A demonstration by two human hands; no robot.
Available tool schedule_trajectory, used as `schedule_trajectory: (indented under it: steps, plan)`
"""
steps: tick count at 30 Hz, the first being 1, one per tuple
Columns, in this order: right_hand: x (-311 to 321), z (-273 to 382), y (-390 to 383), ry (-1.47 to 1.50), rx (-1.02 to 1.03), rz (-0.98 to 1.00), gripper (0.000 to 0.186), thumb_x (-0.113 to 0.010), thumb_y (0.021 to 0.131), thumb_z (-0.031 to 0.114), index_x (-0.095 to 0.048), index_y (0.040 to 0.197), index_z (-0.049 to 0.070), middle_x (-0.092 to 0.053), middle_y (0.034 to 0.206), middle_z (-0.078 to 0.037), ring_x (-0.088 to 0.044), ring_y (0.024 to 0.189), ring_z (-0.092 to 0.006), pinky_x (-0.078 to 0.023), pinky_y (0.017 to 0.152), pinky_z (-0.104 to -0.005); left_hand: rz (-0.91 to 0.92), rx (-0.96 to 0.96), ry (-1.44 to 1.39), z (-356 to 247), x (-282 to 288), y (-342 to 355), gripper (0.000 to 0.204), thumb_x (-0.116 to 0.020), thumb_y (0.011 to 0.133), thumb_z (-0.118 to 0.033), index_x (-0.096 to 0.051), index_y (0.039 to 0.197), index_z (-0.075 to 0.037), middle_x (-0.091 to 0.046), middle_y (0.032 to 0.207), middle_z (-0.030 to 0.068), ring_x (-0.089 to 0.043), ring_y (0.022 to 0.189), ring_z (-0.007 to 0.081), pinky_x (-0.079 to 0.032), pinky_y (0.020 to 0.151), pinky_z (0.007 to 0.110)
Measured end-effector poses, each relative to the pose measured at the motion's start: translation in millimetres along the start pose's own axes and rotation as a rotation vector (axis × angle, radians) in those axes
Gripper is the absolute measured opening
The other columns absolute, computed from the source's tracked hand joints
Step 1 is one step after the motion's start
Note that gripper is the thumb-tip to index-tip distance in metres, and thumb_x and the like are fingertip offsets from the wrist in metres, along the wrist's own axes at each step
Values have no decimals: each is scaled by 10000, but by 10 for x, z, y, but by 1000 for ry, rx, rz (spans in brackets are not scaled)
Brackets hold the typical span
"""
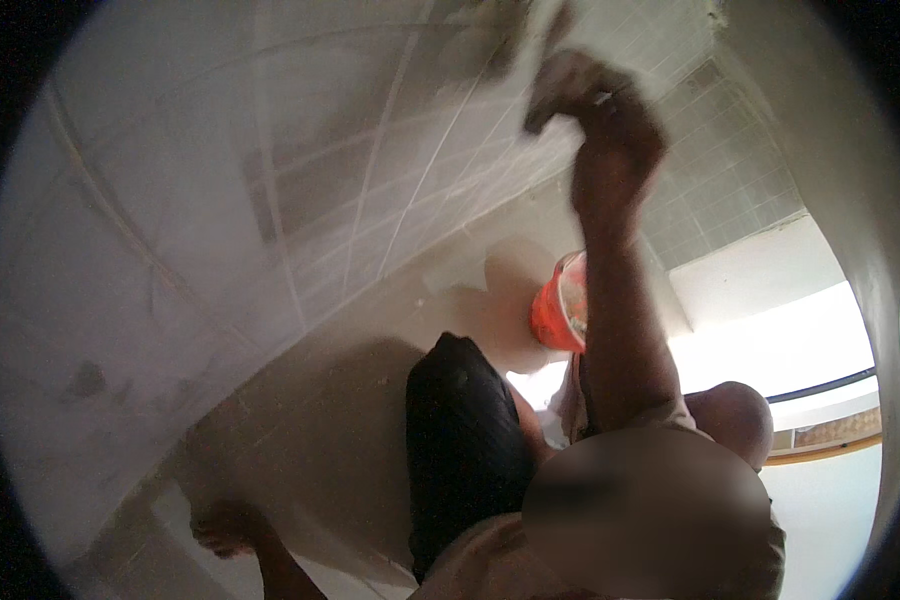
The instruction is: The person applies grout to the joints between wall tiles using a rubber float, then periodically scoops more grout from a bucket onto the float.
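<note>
Down at the lower left, our left hand is planted low on the surface where the tiled wall meets the floor. It looks spread flat and empty, though it is too blurred for us to be sure of the fingers. Moving across, the wall runs up and away to the right, its pale grout lines slanting toward the top of the view. In the middle sits a dark knee, and just past it an orange bucket stands on the floor, partly hidden behind our forearm. Now up high on the right: our right hand is raised at full reach, curled round a pale smeary rag or sponge and pressing it against the tiles. So the work lies up and ahead of the right hand, well apart from the left, with the bucket directly below that raised arm.
</note>
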State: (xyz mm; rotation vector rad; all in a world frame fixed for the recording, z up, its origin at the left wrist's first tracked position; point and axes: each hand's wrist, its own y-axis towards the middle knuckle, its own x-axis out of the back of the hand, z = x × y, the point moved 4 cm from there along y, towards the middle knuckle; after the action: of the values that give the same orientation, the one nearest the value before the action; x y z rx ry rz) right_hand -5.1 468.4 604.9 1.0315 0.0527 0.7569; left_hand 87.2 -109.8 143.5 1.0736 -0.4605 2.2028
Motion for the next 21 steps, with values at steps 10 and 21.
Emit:
schedule_trajectory:
  steps: [10, 21]
  plan:
    - [-302, 128, -133, -125, 106, 142, 165, -634, 811, 2, -673, 971, 13, -676, 932, -123, -661, 839, -266, -527, 774, -342, 93, 91, -506, 114, 984, -322, 563, -513, 951, -455, -417, 1374, -96, -387, 1363, 98, -417, 1262, 241, -390, 987, 454]
    - [-312, -94, -64, 376, -269, -159, 83, -540, 965, 51, -577, 945, -21, -636, 888, -120, -644, 689, -211, -572, 617, -347, -266, 29, -214, -161, 130, -183, 662, -252, 1007, -497, -377, 1452, -23, -347, 1483, 272, -348, 1331, 518, -291, 1011, 711]
